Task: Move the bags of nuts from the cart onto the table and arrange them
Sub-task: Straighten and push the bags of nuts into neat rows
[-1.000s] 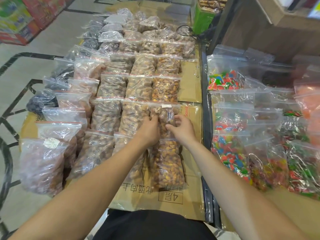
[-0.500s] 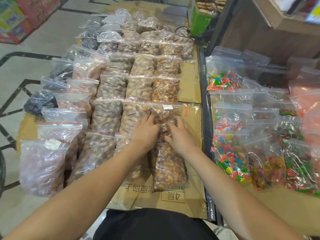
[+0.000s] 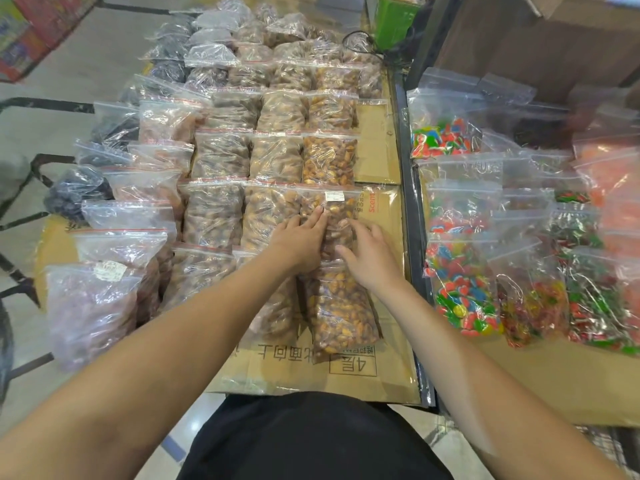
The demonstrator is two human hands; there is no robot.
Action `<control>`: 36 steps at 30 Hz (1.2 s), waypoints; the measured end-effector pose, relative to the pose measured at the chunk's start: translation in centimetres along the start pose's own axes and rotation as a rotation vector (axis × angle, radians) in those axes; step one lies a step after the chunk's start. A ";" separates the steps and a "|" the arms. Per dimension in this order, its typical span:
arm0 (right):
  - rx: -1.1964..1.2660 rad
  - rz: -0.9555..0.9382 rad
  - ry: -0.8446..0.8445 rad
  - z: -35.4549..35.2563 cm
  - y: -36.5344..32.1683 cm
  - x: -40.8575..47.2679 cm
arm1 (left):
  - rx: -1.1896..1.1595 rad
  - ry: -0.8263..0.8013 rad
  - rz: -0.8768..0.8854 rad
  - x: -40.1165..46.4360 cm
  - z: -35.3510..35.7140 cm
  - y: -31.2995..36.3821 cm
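Note:
Several clear zip bags of nuts lie in rows on a cardboard-covered table (image 3: pixel 377 143). Both hands lie flat on one bag of golden nuts (image 3: pixel 337 211) with a small white label, in the right column. My left hand (image 3: pixel 299 239) presses its left half with straight fingers. My right hand (image 3: pixel 369 251) presses its right edge, fingers spread. Just below them lies another bag of golden nuts (image 3: pixel 341 313), nearest to me. No cart is in view.
Bags of coloured candy (image 3: pixel 460 292) cover a second surface to the right, past a dark metal edge (image 3: pixel 407 216). Dark dried-fruit bags (image 3: pixel 76 195) line the table's left side. A green box (image 3: pixel 396 15) stands at the far end. Tiled floor lies left.
Both hands have gone from pinching the labelled bag's middle to lying flat on it with fingers straightened; the right hand has slid to the bag's right edge.

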State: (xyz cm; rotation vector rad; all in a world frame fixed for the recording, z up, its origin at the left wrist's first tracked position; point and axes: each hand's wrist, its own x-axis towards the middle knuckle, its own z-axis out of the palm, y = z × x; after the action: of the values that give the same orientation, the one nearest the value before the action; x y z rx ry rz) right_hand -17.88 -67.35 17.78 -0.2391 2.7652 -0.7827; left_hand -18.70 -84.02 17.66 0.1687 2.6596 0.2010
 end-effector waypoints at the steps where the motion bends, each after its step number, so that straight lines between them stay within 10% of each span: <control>1: 0.029 0.044 -0.030 -0.5 0.2 -0.8 | -0.054 0.026 0.008 -0.5 0.0 -0.1; 6: 0.109 0.268 -0.381 -0.7 2.2 -4.3 | -0.463 0.358 0.034 -5.9 2.5 1.6; 11: 0.289 0.273 -0.308 1.2 3.5 -5.3 | -0.655 0.092 -0.182 -9.3 7.1 4.1; 20: 0.716 0.384 -0.283 1.6 4.2 -7.3 | -1.205 0.292 -0.508 -9.2 7.2 5.6; 36: 0.998 0.491 -0.264 1.8 2.3 -7.3 | -1.564 0.134 -0.409 -9.8 4.4 2.0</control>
State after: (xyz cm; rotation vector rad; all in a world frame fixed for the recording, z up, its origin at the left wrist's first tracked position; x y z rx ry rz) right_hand -10.63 -64.68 16.52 0.4682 1.7691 -1.6636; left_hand -7.85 -83.00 18.40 -0.8624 1.8321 1.9678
